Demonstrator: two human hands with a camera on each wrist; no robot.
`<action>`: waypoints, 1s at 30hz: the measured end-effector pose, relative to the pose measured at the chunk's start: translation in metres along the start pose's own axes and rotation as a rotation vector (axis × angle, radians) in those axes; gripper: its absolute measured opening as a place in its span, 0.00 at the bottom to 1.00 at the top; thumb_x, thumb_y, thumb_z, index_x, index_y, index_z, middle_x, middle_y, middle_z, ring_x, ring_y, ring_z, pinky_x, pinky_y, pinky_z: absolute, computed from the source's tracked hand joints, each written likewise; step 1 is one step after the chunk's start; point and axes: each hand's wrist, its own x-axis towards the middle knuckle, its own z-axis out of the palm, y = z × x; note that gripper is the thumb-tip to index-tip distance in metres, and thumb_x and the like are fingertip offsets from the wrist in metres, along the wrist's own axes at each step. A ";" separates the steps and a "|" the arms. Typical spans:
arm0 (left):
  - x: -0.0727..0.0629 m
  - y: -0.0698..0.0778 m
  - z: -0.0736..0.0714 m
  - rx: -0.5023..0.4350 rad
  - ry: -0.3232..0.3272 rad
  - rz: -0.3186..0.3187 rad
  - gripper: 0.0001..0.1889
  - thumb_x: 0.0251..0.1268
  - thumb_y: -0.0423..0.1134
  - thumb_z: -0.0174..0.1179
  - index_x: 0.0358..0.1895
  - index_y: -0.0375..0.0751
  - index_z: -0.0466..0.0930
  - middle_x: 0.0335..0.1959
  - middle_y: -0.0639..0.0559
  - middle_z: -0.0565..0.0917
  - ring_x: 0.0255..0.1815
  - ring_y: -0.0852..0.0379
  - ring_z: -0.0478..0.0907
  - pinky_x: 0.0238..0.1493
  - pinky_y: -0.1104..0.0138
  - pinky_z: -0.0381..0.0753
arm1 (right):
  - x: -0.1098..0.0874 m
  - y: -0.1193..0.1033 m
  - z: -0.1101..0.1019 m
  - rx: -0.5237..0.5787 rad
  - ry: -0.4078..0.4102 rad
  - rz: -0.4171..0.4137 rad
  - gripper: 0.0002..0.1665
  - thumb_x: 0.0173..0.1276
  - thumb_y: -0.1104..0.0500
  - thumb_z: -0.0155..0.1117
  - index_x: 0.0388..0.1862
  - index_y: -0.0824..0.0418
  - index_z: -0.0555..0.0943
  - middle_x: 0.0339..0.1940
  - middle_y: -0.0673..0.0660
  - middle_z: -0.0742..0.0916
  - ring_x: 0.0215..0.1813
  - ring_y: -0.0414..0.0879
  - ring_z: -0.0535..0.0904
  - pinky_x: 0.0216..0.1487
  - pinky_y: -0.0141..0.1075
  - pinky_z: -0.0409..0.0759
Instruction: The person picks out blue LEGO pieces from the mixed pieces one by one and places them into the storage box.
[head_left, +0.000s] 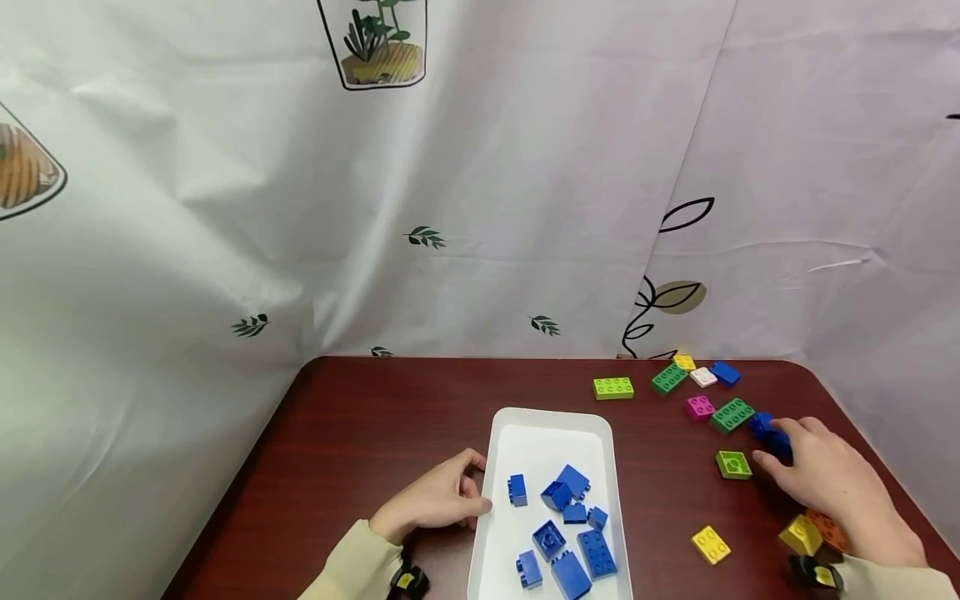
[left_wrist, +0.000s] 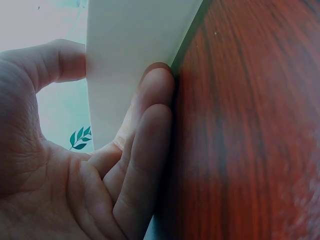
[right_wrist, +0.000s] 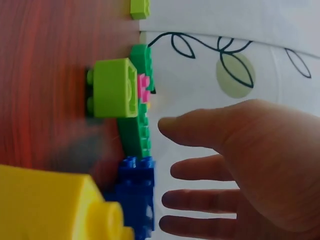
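A white tray (head_left: 551,421) holds several blue toy bricks, among them a large one (head_left: 596,553) and a small one (head_left: 517,490). My left hand (head_left: 442,493) holds the tray's left side, thumb at the rim and fingers curled low against the outer wall (left_wrist: 117,60), close to the tabletop. At the right, my right hand (head_left: 828,471) hovers by two dark blue bricks (head_left: 770,433). Its fingers are spread with nothing between them, and in the right wrist view the fingertips point toward those blue bricks (right_wrist: 135,195). A lime green brick (head_left: 733,465) lies left of the thumb.
Green bricks (head_left: 732,415), a pink brick (head_left: 700,407), a white brick (head_left: 703,377) and another blue brick (head_left: 724,373) lie toward the back right. Yellow bricks (head_left: 710,545) and an orange brick (head_left: 827,531) are nearer. A patterned cloth (head_left: 480,167) hangs behind the brown table (head_left: 360,433).
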 end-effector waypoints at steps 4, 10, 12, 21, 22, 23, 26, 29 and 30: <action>0.000 0.000 0.000 -0.002 0.005 0.001 0.26 0.61 0.38 0.69 0.60 0.38 0.69 0.21 0.52 0.82 0.19 0.58 0.78 0.23 0.68 0.76 | 0.000 0.004 0.004 -0.014 0.019 0.008 0.45 0.64 0.45 0.73 0.61 0.82 0.72 0.52 0.83 0.77 0.47 0.74 0.77 0.48 0.68 0.77; -0.001 0.000 0.000 -0.007 0.006 0.004 0.26 0.61 0.37 0.69 0.60 0.38 0.69 0.20 0.52 0.82 0.19 0.57 0.78 0.23 0.68 0.76 | -0.001 0.007 0.010 -0.018 0.045 0.062 0.41 0.64 0.50 0.73 0.60 0.82 0.72 0.53 0.84 0.75 0.47 0.78 0.74 0.48 0.70 0.75; -0.001 0.000 0.000 -0.009 0.004 0.005 0.26 0.61 0.37 0.68 0.60 0.38 0.69 0.20 0.52 0.82 0.19 0.57 0.78 0.23 0.68 0.76 | 0.000 0.008 0.011 -0.014 0.047 0.087 0.38 0.64 0.52 0.72 0.60 0.81 0.73 0.52 0.84 0.75 0.47 0.78 0.75 0.46 0.68 0.76; 0.000 0.000 0.000 -0.014 -0.004 -0.001 0.26 0.62 0.38 0.68 0.60 0.38 0.69 0.20 0.52 0.82 0.19 0.58 0.78 0.23 0.68 0.76 | 0.002 0.012 0.016 0.018 0.083 0.111 0.26 0.63 0.60 0.69 0.55 0.76 0.78 0.46 0.79 0.81 0.41 0.73 0.79 0.36 0.61 0.77; 0.000 0.000 0.000 -0.014 -0.006 -0.002 0.26 0.62 0.38 0.68 0.60 0.38 0.69 0.20 0.52 0.82 0.19 0.58 0.78 0.23 0.68 0.76 | 0.002 0.012 0.017 0.020 0.084 0.108 0.26 0.63 0.61 0.69 0.55 0.76 0.78 0.45 0.79 0.81 0.41 0.73 0.79 0.35 0.61 0.77; 0.000 0.000 0.000 -0.014 -0.007 -0.002 0.26 0.62 0.38 0.69 0.60 0.38 0.69 0.20 0.52 0.82 0.19 0.58 0.78 0.23 0.68 0.76 | 0.002 0.013 0.018 0.020 0.088 0.103 0.25 0.62 0.62 0.69 0.54 0.76 0.78 0.45 0.79 0.81 0.40 0.73 0.80 0.35 0.61 0.77; 0.000 0.000 0.000 -0.013 -0.009 -0.003 0.26 0.62 0.38 0.69 0.60 0.38 0.69 0.20 0.52 0.82 0.19 0.58 0.78 0.23 0.68 0.76 | 0.002 0.013 0.018 0.021 0.098 0.093 0.24 0.61 0.63 0.69 0.53 0.76 0.79 0.44 0.78 0.82 0.39 0.72 0.80 0.34 0.61 0.77; 0.000 0.000 0.000 -0.011 -0.008 -0.002 0.26 0.62 0.38 0.69 0.60 0.38 0.69 0.20 0.52 0.82 0.19 0.58 0.78 0.23 0.68 0.76 | 0.000 0.012 0.017 0.021 0.140 0.083 0.22 0.60 0.65 0.68 0.51 0.76 0.80 0.42 0.77 0.83 0.38 0.72 0.80 0.33 0.61 0.77; 0.000 0.000 0.000 -0.011 -0.007 -0.001 0.26 0.62 0.38 0.69 0.60 0.38 0.69 0.20 0.52 0.82 0.19 0.58 0.78 0.23 0.68 0.76 | 0.000 0.012 0.017 0.022 0.154 0.078 0.21 0.59 0.65 0.68 0.50 0.75 0.80 0.42 0.77 0.82 0.38 0.73 0.80 0.33 0.61 0.77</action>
